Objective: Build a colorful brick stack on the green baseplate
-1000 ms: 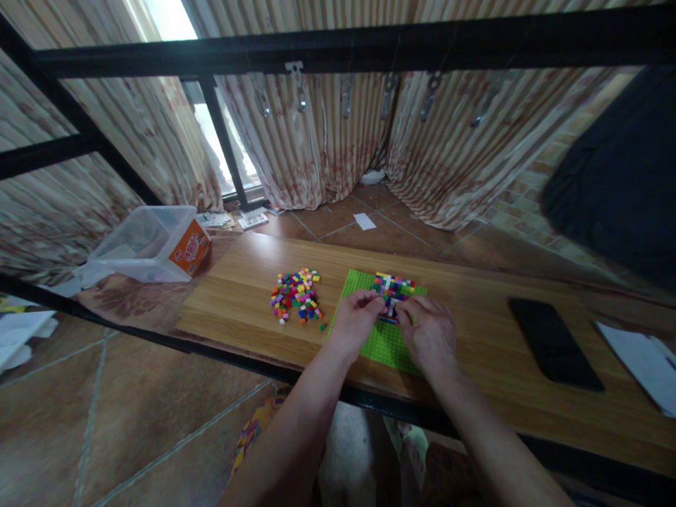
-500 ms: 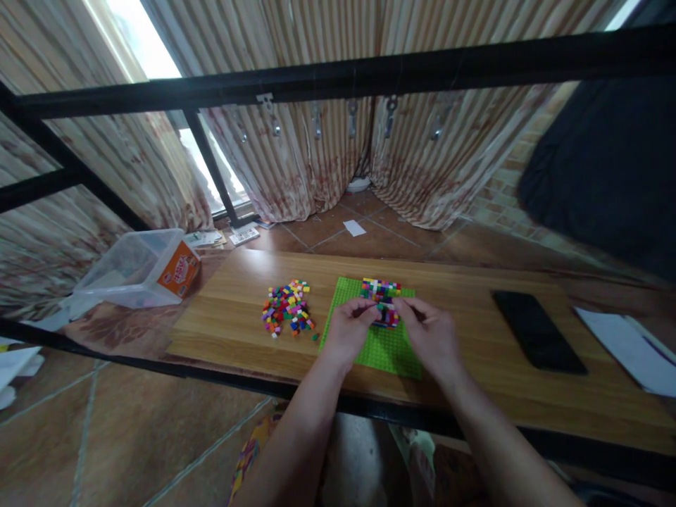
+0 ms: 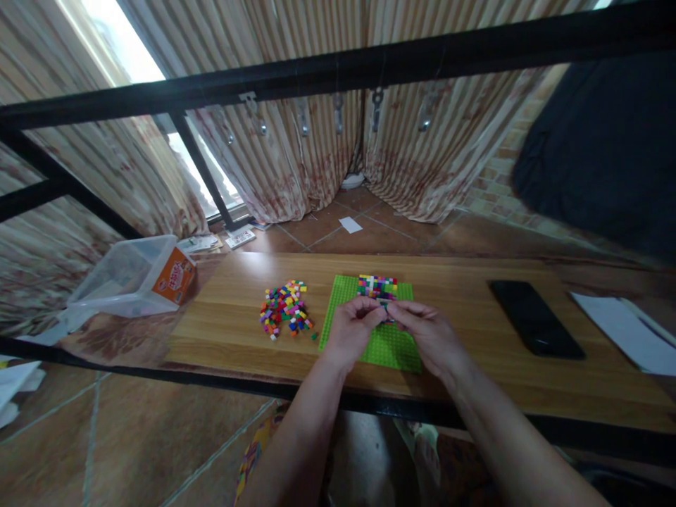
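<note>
A green studded baseplate (image 3: pixel 391 347) lies on the wooden table, with rows of small multicoloured bricks (image 3: pixel 377 284) built up on its far half. Over those rows, my left hand (image 3: pixel 353 325) and my right hand (image 3: pixel 422 327) meet with their fingertips nearly touching. Both are closed in a pinch. Whatever sits between the fingers is too small and too covered to name. The nearer bricks are partly hidden behind the fingers. Left of the plate is a pile of loose coloured bricks (image 3: pixel 286 308), with one green brick (image 3: pixel 314 336) apart from it.
A black phone (image 3: pixel 536 318) and white paper (image 3: pixel 626 331) lie on the right. Beyond the table's left end stands a clear plastic bin (image 3: pixel 124 274) with an orange label. A black metal rail (image 3: pixel 317 79) with hanging clips crosses in front of striped curtains (image 3: pixel 296 162).
My right hand has shifted slightly left, bringing its fingertips closer to those of my left hand. The view has moved a little.
</note>
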Available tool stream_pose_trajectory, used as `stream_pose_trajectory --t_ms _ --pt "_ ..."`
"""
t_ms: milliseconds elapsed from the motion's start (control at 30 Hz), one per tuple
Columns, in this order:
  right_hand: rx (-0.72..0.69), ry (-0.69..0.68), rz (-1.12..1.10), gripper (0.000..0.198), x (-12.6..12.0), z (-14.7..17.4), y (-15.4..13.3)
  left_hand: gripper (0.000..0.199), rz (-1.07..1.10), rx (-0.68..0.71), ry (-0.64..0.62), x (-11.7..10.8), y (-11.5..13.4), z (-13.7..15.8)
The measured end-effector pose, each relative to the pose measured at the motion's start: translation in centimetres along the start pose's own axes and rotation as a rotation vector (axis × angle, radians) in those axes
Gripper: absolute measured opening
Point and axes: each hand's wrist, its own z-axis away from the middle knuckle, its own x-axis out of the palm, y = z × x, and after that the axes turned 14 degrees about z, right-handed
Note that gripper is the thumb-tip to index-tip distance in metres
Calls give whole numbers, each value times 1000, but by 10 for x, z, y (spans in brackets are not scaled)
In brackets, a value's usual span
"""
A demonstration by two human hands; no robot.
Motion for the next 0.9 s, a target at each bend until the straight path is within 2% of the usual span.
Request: stream_pose_trajectory --t_ms 233,467,567,733,833,900 --pt "74 -51 -68 37 0 -4 4 12 -16 -11 -2 2 6 2" --pt "52 -113 -32 39 -8 -9 9 16 10 -60 -12 6 14 6" --pt "-42 -29 135 35 -17 -15 13 19 32 -45 41 5 15 5" --pt "-257 158 612 24 -29 -19 18 21 55 -18 211 -2 19 0" --pt "-375 168 745 21 -27 -18 19 20 40 -31 244 -5 21 0" --pt "-401 161 762 19 -23 -18 21 21 39 -40 245 -5 21 0"
